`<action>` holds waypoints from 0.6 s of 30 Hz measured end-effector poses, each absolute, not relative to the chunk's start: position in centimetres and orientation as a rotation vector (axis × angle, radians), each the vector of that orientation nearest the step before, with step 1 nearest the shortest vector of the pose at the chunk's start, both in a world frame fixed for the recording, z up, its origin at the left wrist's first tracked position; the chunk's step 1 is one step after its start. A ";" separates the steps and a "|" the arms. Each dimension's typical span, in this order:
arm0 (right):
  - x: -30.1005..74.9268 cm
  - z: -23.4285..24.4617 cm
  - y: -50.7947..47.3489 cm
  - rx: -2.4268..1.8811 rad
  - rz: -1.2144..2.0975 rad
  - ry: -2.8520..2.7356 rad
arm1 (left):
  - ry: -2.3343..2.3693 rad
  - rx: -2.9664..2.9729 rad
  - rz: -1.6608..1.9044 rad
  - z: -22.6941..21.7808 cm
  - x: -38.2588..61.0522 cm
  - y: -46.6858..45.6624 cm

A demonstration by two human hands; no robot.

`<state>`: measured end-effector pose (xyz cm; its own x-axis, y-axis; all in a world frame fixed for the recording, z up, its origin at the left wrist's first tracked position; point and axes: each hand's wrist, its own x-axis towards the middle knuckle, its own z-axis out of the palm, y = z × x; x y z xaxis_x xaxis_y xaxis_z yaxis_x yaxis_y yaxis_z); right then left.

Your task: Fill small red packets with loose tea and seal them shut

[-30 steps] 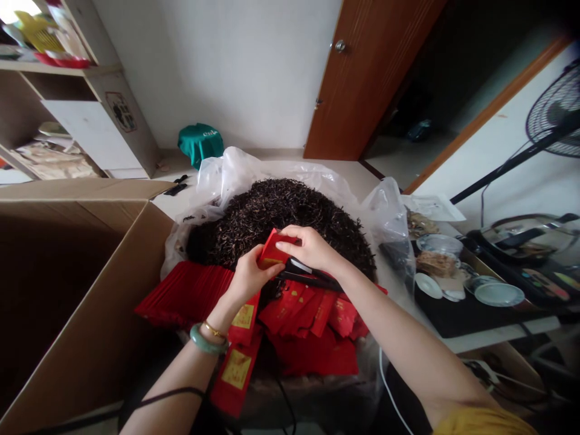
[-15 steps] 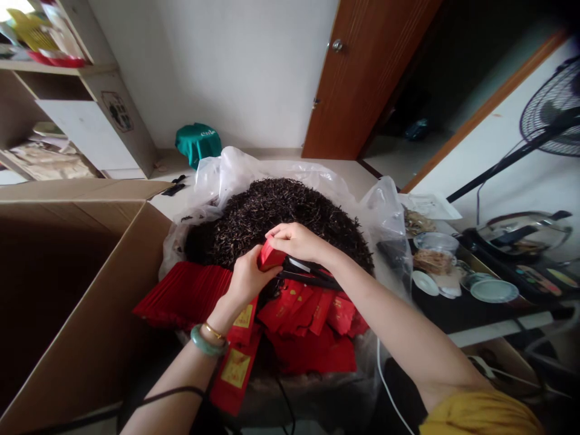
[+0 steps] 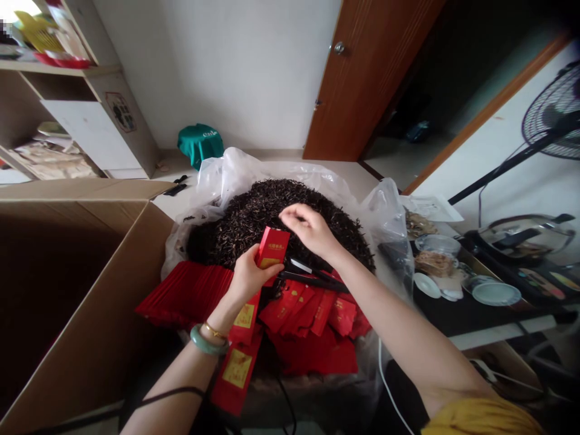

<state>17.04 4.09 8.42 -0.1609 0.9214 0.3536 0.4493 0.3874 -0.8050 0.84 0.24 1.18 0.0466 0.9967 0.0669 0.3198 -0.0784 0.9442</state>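
Note:
My left hand (image 3: 251, 275) is closed around a red tea packet (image 3: 272, 244), held upright with its printed front showing. Just right of the packet and apart from it, my right hand (image 3: 310, 229) hovers over a heap of dark loose tea leaves (image 3: 290, 196); its fingers are bent together, and whatever they may hold is hidden. Below it lies a long black tool (image 3: 312, 279) with a pale strip. Flat red packets (image 3: 294, 308) are spread in front of the heap, and a dense row of red packets (image 3: 185, 293) stands left of my left hand.
A clear plastic bag (image 3: 387, 211) surrounds the tea. At left stands an open cardboard box (image 3: 131, 290). On the right, a side table (image 3: 462, 320) bears dishes, a clear tub (image 3: 437, 243) and a glass-lidded pan (image 3: 525, 232). A white cable (image 3: 385, 377) hangs beside my right arm.
My right hand has let go of the packet's top and moved right. The packet has turned upright in my left hand, so its front print now shows.

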 end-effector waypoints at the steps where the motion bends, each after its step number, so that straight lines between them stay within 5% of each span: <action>1: 17.2 8.2 3.8 -1.164 0.740 -1.843 | 1.327 1.466 1.080 1.2 0.9 0.2; 18: 16.7 6.0 2.7 -1.334 1.002 -1.773 | 1.021 0.784 1.261 2.1 0.5 0.1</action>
